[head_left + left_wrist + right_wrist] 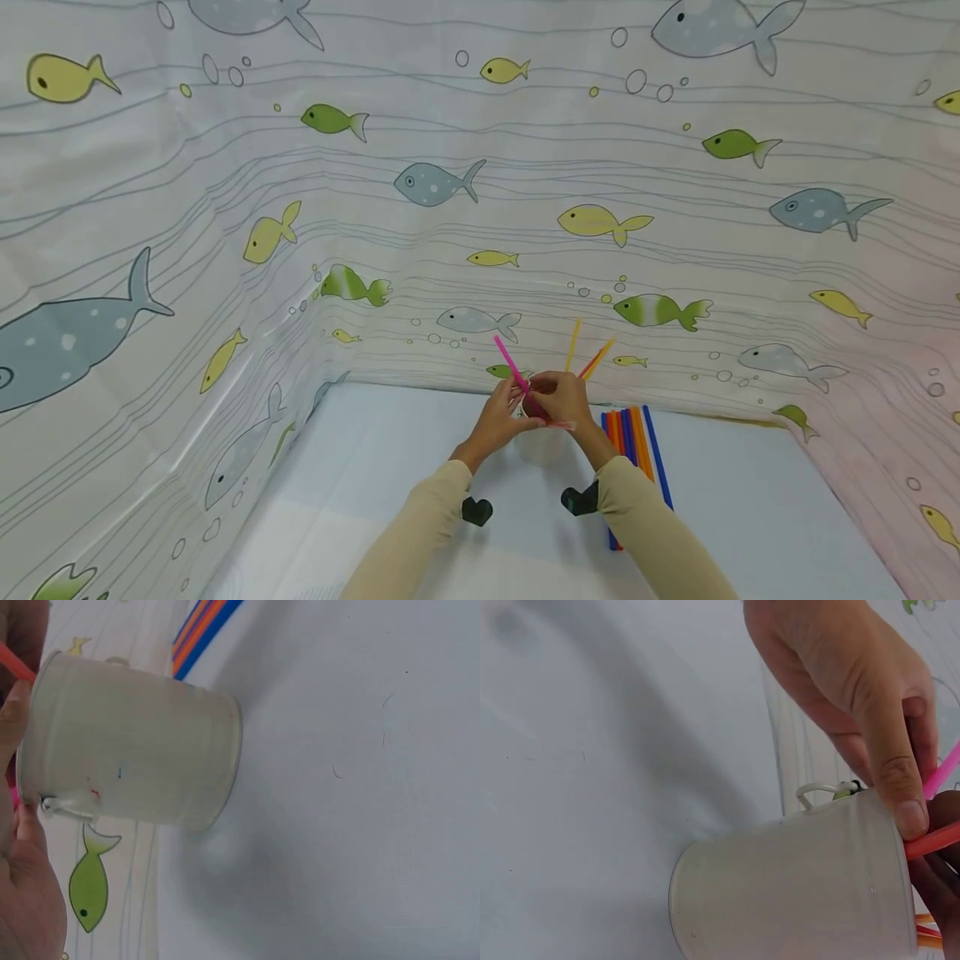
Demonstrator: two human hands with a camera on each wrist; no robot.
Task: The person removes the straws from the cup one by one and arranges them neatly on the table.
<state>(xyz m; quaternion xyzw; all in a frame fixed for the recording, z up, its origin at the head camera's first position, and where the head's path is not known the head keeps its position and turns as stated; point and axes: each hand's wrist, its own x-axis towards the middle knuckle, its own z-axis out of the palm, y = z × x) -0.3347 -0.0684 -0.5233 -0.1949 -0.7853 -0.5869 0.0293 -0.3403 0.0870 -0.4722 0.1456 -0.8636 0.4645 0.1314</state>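
A white cup [542, 446] stands on the pale blue table [390, 467], near the back wall. My left hand [501, 417] grips its rim, and in the right wrist view the thumb [896, 787] presses on the rim of the cup [795, 892]. My right hand [564, 398] curls over the cup's mouth and pinches a red straw [930, 840]. A pink straw [508, 360], a yellow straw [573, 342] and an orange straw [600, 357] stick up out of the cup. The left wrist view shows the cup [127, 742] and the edge of my left hand [22, 885].
Several blue and orange straws [637, 442] lie side by side on the table, just right of my right forearm. A fish-print cloth [450, 183] walls the table in at the back and on both sides. Bare table surface spreads to the left.
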